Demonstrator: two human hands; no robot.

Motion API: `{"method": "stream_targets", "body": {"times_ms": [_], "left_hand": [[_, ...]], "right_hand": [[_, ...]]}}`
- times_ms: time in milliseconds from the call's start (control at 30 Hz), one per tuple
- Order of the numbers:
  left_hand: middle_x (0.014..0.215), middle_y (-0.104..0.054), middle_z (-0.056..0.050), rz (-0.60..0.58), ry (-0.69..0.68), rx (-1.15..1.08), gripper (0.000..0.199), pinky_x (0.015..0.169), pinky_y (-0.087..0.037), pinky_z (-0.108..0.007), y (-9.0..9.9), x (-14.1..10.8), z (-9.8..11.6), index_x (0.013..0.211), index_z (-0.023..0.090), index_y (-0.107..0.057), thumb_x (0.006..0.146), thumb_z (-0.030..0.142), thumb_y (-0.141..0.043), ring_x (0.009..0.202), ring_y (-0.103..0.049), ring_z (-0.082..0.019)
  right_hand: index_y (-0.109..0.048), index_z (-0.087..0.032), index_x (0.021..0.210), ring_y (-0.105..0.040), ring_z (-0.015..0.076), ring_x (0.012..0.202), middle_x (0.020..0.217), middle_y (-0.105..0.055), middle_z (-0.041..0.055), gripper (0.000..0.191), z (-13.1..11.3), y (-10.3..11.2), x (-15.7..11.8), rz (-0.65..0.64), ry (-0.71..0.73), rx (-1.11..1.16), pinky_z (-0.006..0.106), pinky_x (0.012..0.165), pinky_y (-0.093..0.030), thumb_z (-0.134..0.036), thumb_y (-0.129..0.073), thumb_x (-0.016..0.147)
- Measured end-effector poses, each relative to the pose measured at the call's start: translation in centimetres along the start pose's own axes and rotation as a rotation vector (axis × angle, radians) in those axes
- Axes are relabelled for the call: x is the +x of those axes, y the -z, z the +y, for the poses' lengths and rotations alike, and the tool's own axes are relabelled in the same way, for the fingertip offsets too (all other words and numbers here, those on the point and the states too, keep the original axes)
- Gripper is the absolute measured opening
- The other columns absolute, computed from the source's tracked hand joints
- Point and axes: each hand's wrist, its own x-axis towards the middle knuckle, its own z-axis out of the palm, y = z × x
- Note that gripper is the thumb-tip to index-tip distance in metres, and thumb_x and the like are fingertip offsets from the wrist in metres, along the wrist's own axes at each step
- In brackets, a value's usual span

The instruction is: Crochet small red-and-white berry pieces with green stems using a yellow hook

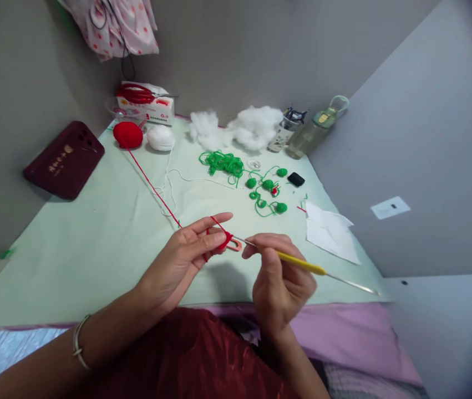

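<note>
One red crocheted piece (227, 239), small, held up over the pale green bench (131, 249), its exact shape partly hidden by the thumb. One left hand (183, 246): thumb and fingers pinching the piece, forefinger stretched out with yarn passing over it. One right hand (283, 282): fingers grasping a hook (302, 262) with yellow handle and metal ends, one end at the red piece, the other pointing away to the lower right. One red strand (152, 187), running taut from the left hand to a red ball of yarn (128, 135) at the far left. One coral-coloured loop (237, 244), just beside the piece, use unclear. Beside the red ball, one white ball of yarn (161, 138). Mid-bench, one green yarn heap (222, 163); to its right, several small green balls with loose tails, one of them the green ball (280, 208) nearest the front. Behind, two tufts of white stuffing (256, 126). Step in hand, by judgement: working a stitch in red; whether the tip has already caught the yarn is too small to tell. Next move, by judgement: calls for hooking the strand and drawing it through, pinch firm, yarn evenly tensioned.
</note>
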Motion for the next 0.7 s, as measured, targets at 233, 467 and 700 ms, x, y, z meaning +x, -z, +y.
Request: {"method": "stream_targets", "body": {"times_ms": [233,467,700], "left_hand": [[0.081,-0.071,0.002,0.065,-0.128,0.117,0.042,0.088,-0.049,-0.028,-0.4,-0.2,-0.5,0.121,0.023,-0.081,0.080,0.023,-0.090,0.081,-0.062,-0.014],[0.097,-0.075,-0.004,-0.042,0.096,-0.024,0.032,0.085,-0.050,-0.024,0.1,0.1,-1.0,0.115,0.019,-0.084,0.084,0.027,-0.087,0.086,-0.062,-0.013],[0.084,-0.073,0.000,0.002,-0.022,0.070,0.032,0.082,-0.050,-0.019,0.4,0.3,-0.4,0.118,0.023,-0.084,0.086,0.023,-0.085,0.079,-0.062,-0.009]], "right_hand": [[-0.077,-0.024,0.101,-0.067,0.0151,0.070,0.083,-0.071,0.0016,0.018,0.6,-0.2,-0.2,-0.063,-0.102,0.034,0.032,0.063,-0.058,-0.017,-0.060,0.102],[-0.077,-0.029,0.119,-0.074,0.0196,0.092,0.106,-0.077,0.0068,0.032,1.6,-0.1,-1.2,-0.116,0.324,-0.374,0.035,0.074,-0.063,-0.009,-0.066,0.096],[-0.075,-0.022,0.096,-0.065,0.0137,0.063,0.076,-0.067,-0.0002,0.021,0.7,0.1,0.4,-0.016,-0.168,0.084,0.031,0.061,-0.056,-0.020,-0.056,0.103]]}}
